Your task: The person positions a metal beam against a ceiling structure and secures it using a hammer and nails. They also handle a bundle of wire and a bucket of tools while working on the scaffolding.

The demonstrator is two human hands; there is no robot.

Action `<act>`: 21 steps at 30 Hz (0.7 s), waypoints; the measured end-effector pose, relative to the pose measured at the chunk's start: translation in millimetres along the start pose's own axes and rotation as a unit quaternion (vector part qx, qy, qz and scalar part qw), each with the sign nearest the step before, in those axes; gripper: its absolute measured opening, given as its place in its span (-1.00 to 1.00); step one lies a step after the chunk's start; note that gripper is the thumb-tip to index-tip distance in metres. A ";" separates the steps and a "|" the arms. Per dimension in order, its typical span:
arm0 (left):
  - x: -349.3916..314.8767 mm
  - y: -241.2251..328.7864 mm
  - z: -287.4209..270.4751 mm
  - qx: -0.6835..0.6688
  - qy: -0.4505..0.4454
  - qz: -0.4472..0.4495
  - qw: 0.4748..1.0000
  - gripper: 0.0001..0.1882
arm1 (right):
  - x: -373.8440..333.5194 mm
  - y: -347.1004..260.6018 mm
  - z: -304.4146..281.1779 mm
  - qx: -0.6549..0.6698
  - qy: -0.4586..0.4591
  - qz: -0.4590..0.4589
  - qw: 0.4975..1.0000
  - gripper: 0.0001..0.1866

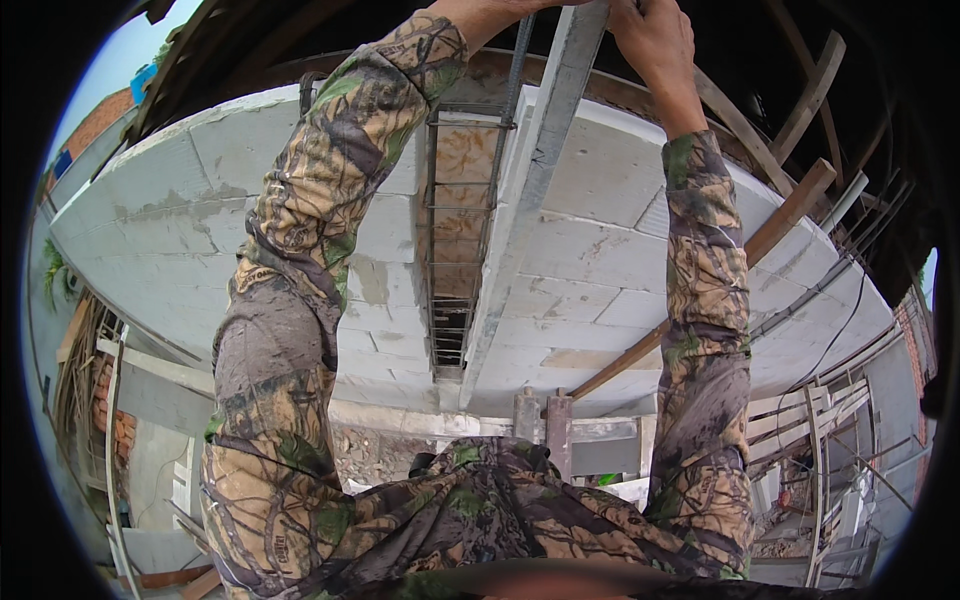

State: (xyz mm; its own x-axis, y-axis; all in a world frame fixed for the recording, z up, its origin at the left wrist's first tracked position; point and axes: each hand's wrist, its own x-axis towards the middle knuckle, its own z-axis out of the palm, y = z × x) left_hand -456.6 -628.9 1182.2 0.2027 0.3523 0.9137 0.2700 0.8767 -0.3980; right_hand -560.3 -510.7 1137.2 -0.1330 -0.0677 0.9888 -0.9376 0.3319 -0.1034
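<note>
Both my arms reach up in camouflage sleeves. My left hand (490, 12) is cut off by the upper edge, just left of a long grey bar, and its fingers are hidden. My right hand (655, 40) is beside the bar's upper end, fingers curled in; what they hold, if anything, I cannot make out. The long grey bar (545, 135) runs down along a wall of pale blocks (590, 180). To its left, a rebar cage (460, 210) stands in a vertical gap between the block sections. Brown-stained boarding (462, 160) shows behind the cage.
A wooden pole (640, 350) slants across the wall behind my right arm. Timber beams (810, 100) cross the dark area at upper right. Two short posts (558, 430) rise in front of my chest. Rubble (375, 455) lies below the wall, and planks (810, 415) are at right.
</note>
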 end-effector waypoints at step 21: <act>-160.2 -45.1 110.9 -0.639 -0.037 -0.491 0.591 -0.38 | 12.4 18.2 4.0 0.336 -0.113 0.342 0.871 -0.65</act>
State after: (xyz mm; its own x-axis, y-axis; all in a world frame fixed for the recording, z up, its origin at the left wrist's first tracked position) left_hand -605.6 -688.5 1062.9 -0.6722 -0.0652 0.7375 0.7223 -0.2766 0.6339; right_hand -580.3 -509.3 1147.2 -0.7223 -0.2780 0.6332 -0.5812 -0.2523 -0.7737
